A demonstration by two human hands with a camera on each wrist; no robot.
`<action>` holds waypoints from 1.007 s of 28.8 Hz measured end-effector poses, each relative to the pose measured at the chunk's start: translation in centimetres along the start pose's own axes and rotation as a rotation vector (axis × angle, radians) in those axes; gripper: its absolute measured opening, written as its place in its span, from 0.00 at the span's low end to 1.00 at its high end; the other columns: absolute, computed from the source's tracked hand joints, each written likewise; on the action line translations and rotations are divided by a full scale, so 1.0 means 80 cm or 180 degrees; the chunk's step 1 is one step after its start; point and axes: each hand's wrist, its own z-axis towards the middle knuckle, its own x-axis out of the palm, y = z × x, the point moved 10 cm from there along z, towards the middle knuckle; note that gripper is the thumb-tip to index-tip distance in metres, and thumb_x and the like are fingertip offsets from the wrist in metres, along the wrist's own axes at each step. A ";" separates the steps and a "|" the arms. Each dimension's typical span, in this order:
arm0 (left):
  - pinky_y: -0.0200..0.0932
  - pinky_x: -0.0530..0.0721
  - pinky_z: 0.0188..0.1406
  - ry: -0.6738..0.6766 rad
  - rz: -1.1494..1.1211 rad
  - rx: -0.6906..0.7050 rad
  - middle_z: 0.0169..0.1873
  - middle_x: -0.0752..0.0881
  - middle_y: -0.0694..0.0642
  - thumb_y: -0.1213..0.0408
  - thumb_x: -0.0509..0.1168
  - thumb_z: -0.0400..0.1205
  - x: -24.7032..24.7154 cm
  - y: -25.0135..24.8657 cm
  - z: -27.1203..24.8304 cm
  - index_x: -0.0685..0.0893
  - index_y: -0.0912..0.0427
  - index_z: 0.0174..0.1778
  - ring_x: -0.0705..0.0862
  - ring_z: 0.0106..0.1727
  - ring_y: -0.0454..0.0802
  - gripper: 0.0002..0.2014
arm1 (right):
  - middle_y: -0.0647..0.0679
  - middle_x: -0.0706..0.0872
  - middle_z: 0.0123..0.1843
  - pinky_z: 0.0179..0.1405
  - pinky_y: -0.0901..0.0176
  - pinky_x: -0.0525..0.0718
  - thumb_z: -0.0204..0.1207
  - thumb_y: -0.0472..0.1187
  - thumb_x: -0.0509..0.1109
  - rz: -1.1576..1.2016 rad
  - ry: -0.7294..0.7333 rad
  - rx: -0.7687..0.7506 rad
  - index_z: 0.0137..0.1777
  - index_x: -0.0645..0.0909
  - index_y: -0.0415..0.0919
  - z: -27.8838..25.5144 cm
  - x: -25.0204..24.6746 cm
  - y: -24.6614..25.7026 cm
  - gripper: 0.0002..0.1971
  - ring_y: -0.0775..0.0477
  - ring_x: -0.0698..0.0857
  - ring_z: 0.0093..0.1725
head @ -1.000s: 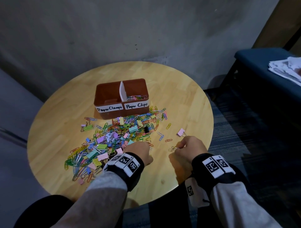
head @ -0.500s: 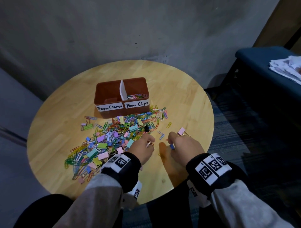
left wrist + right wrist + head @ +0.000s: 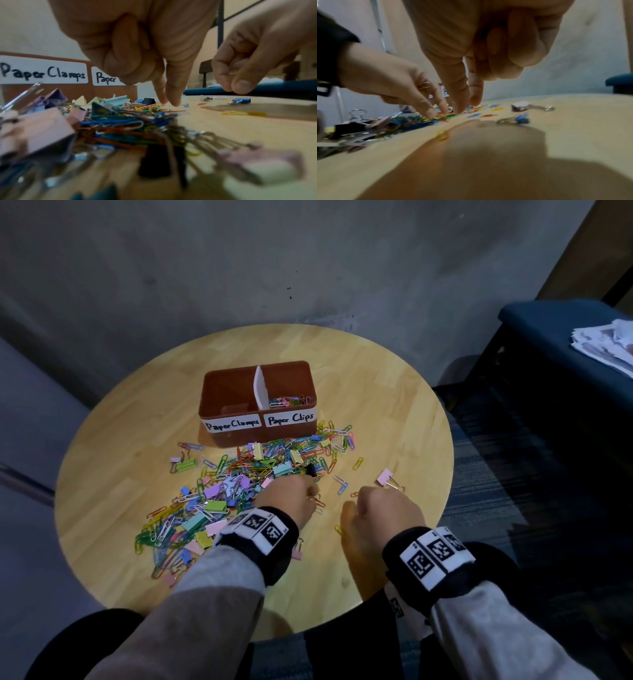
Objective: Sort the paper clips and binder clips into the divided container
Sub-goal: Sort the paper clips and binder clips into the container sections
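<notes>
A brown divided container (image 3: 219,392) stands mid-table, labelled "Paper Clamps" on the left and "Paper Clips" on the right; several paper clips (image 3: 289,401) lie in its right compartment. A pile of coloured paper clips and binder clips (image 3: 219,498) spreads in front of it. My left hand (image 3: 310,491) holds a few paper clips (image 3: 423,85) in its curled fingers, while thumb and forefinger touch the pile's right edge (image 3: 169,103). My right hand (image 3: 363,494) hovers beside it, thumb and forefinger pointing down (image 3: 467,106), other fingers curled; its palm is hidden.
A pink binder clip (image 3: 385,477) lies alone to the right of my right hand. A small blue binder clip (image 3: 520,119) and a yellow paper clip (image 3: 441,134) lie near it. A blue bench with papers (image 3: 606,344) stands at the right.
My left hand has moved a little forward along the pile's right edge. My right hand has shifted slightly left toward it; the blue piece seen at its fingers is no longer there.
</notes>
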 end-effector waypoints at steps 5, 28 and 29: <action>0.46 0.83 0.50 0.0172 0.0694 0.0381 0.53 0.87 0.52 0.58 0.67 0.81 0.005 -0.025 0.014 0.87 0.47 0.53 0.84 0.56 0.54 0.07 | 0.44 0.84 0.57 0.50 0.54 0.79 0.78 0.43 0.66 -0.0036 0.0480 -0.0068 0.57 0.81 0.43 -0.001 0.036 0.028 0.10 0.41 0.83 0.58; 0.44 0.73 0.33 -0.0029 -0.1803 -0.0029 0.24 0.78 0.51 0.65 0.62 0.79 -0.012 0.044 0.010 0.76 0.53 0.23 0.75 0.29 0.51 0.16 | 0.50 0.74 0.27 0.26 0.68 0.68 0.79 0.33 0.55 0.2514 0.0805 0.0792 0.30 0.68 0.47 0.012 0.048 -0.013 0.16 0.53 0.72 0.24; 0.44 0.68 0.30 -0.0076 -0.2194 -0.0183 0.22 0.72 0.51 0.66 0.61 0.80 -0.015 0.051 0.009 0.74 0.53 0.22 0.70 0.26 0.51 0.18 | 0.47 0.70 0.23 0.22 0.70 0.62 0.75 0.29 0.53 0.3249 0.0797 0.1008 0.29 0.65 0.43 0.014 0.047 -0.018 0.15 0.52 0.67 0.18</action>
